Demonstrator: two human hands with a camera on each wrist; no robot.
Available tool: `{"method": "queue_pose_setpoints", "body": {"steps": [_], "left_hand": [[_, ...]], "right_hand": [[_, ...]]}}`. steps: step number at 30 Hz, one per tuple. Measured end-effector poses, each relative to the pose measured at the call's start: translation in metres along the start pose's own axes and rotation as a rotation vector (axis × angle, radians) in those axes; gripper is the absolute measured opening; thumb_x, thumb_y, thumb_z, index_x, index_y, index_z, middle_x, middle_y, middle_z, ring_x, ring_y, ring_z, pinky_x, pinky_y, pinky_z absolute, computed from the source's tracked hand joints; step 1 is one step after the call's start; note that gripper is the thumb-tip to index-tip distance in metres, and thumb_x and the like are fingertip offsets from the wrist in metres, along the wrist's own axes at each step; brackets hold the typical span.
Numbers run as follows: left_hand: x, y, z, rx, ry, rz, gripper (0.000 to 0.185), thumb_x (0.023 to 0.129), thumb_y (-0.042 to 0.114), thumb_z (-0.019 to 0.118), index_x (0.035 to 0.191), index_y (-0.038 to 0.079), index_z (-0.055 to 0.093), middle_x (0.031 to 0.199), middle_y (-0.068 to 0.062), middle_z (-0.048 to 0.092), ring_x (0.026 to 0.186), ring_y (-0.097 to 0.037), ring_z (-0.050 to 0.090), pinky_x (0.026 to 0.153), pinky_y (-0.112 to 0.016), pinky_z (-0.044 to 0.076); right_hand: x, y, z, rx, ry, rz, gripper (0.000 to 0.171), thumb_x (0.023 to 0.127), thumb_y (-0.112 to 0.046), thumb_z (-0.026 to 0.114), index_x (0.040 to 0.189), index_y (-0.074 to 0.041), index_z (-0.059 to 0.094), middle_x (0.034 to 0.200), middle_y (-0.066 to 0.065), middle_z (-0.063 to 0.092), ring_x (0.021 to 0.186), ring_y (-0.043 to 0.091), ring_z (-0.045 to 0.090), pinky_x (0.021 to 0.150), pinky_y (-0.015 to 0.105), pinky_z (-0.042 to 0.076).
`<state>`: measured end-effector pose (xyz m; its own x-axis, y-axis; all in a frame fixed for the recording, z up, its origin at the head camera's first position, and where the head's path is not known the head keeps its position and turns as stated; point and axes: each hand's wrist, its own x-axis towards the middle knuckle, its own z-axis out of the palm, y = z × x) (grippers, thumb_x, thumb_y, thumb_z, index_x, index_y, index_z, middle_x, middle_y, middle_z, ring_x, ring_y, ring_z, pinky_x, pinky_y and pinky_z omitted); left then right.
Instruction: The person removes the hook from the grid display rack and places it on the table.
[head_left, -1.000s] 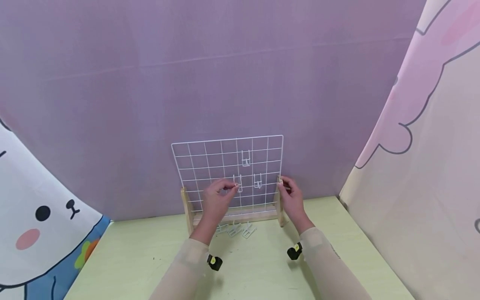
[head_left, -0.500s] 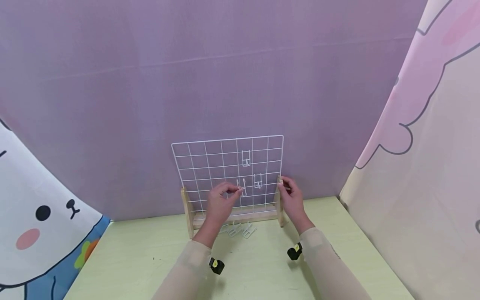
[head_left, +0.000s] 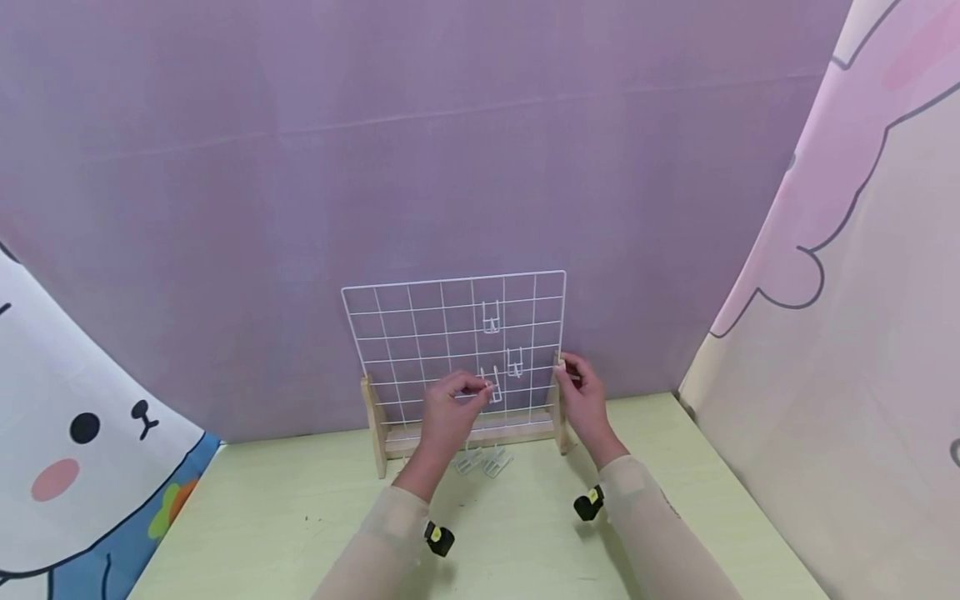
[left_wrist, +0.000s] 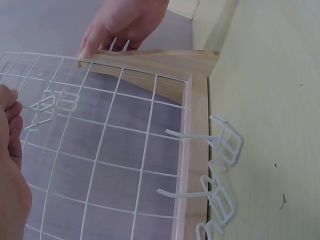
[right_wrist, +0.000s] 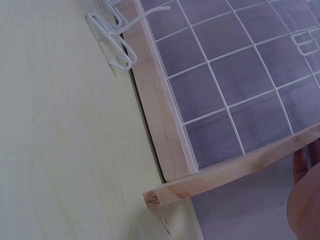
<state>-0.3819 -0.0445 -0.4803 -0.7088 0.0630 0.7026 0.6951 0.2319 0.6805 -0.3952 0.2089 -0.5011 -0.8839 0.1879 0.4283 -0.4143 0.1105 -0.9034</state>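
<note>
L hand (head_left: pixel 447 417) pinches a wire hook (head_left: pixel 491 385) betw. thumb & forefinger, tip against the grid (head_left: pixel 420 333), just below two hung hooks. R hand (head_left: pixel 583 398) grips the grid's right edge at the wood post (head_left: pixel 559 417), prob. to steady it. Spare hooks (head_left: pixel 480 459) lie below L fingers, on the table (head_left: pixel 262 517).

My sleeves (head_left: pixel 390 533) are beige, snug, down to both wrists. Small black wrist cameras (head_left: pixel 438 538) with yellow spots underneath. Hands (head_left: pixel 585 404) bare.
</note>
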Motion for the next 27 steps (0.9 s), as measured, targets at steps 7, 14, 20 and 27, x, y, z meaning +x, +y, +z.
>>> {"method": "queue_pose_setpoints", "body": {"steps": [7,14,20,27], "left_hand": [[-0.004,-0.002,0.005,-0.014,-0.003,0.021,0.016,0.089,-0.002,0.090,0.091,0.012,0.083,0.093,-0.003,0.080,0.087,-0.016,0.071,0.082,-0.028,0.063],[-0.010,-0.003,0.009,0.003,-0.021,-0.003,0.017,0.090,0.002,0.091,0.092,0.016,0.083,0.093,0.007,0.079,0.088,-0.015,0.069,0.081,-0.027,0.060],[-0.014,-0.007,0.013,0.017,-0.021,-0.004,0.017,0.089,0.001,0.091,0.090,0.015,0.082,0.091,0.008,0.078,0.087,-0.015,0.069,0.079,-0.030,0.061],[-0.018,-0.012,0.016,0.044,-0.048,-0.022,0.012,0.091,0.004,0.090,0.090,0.014,0.083,0.090,0.008,0.077,0.086,-0.013,0.070,0.079,-0.028,0.063]], "right_hand": [[0.002,0.005,0.000,-0.008,0.003,0.006,0.033,0.113,-0.007,0.063,0.144,0.003,0.063,0.131,0.025,0.065,0.110,0.024,0.062,0.101,0.040,0.060],[0.011,0.033,0.000,-0.014,0.036,-0.042,0.031,0.113,-0.006,0.064,0.143,0.000,0.065,0.131,0.023,0.065,0.107,0.018,0.061,0.086,0.016,0.054],[0.012,0.038,-0.001,-0.015,0.031,-0.069,0.029,0.112,-0.012,0.067,0.141,-0.006,0.068,0.127,0.015,0.067,0.107,0.021,0.063,0.088,0.020,0.057],[0.013,0.039,-0.003,-0.015,0.025,-0.085,0.028,0.112,-0.016,0.068,0.139,-0.008,0.069,0.125,0.015,0.067,0.108,0.024,0.064,0.088,0.023,0.059]]}}
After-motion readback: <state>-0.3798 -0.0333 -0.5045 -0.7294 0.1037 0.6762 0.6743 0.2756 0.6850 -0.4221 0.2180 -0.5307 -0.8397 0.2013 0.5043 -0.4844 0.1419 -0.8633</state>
